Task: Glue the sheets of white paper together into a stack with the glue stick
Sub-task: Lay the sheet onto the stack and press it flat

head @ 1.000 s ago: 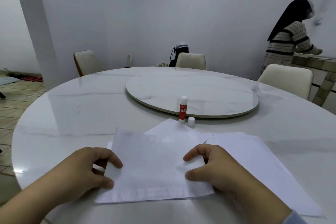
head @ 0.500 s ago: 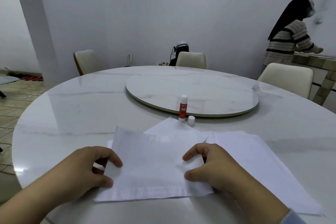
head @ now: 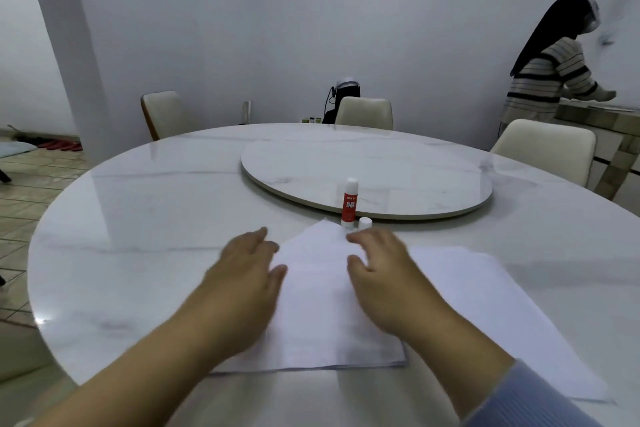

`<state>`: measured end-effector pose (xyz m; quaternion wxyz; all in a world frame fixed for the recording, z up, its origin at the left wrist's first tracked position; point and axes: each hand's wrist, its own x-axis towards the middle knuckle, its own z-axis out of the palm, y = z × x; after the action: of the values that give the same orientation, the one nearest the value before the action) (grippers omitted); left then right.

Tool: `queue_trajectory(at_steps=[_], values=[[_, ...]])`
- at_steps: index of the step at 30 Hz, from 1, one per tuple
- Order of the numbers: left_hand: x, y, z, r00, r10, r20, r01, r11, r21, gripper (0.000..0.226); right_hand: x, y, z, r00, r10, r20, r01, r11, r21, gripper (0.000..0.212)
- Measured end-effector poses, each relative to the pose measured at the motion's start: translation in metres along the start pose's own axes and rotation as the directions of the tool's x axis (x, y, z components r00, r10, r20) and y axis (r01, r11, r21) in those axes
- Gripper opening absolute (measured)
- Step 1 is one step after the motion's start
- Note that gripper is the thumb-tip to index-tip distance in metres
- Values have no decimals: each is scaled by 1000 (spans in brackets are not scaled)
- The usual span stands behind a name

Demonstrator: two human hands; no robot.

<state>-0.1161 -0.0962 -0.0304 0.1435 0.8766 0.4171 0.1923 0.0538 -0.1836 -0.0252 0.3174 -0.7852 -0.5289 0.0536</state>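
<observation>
A stack of white paper sheets [head: 315, 315] lies on the round marble table [head: 138, 218] in front of me. My left hand [head: 246, 274] lies flat on its left side, fingers stretched forward. My right hand [head: 381, 270] lies flat on its right side, fingers spread and blurred. More white sheets [head: 485, 305] lie to the right, partly under my right arm. A red and white glue stick [head: 349, 203] stands uncapped just beyond the paper, its white cap [head: 364, 222] beside it.
A marble turntable [head: 398, 166] sits in the table's middle behind the glue stick. Cream chairs [head: 363, 113] ring the far side. A person in a striped top [head: 554, 76] stands at a counter at the far right.
Both hands have let go of the top sheet's near corners and slid forward over the paper, fingers now stretched flat. The sheet lies flat on the stack.
</observation>
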Motion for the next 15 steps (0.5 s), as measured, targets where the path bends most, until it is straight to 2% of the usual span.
queue_trajectory(at_steps=[3, 5, 15], values=[[4, 4, 33, 992, 31, 120, -51, 984, 172, 57, -1, -3, 31, 976, -39, 212, 89, 969, -230, 52], [5, -4, 40, 983, 7, 182, -46, 977, 208, 58, -3, 3, 43, 961, -4, 276, 91, 949, -303, 56], [1, -17, 35, 977, -75, 199, 28, 973, 228, 66, -4, 15, 49, 959, 91, 267, 14, 931, -365, 62]])
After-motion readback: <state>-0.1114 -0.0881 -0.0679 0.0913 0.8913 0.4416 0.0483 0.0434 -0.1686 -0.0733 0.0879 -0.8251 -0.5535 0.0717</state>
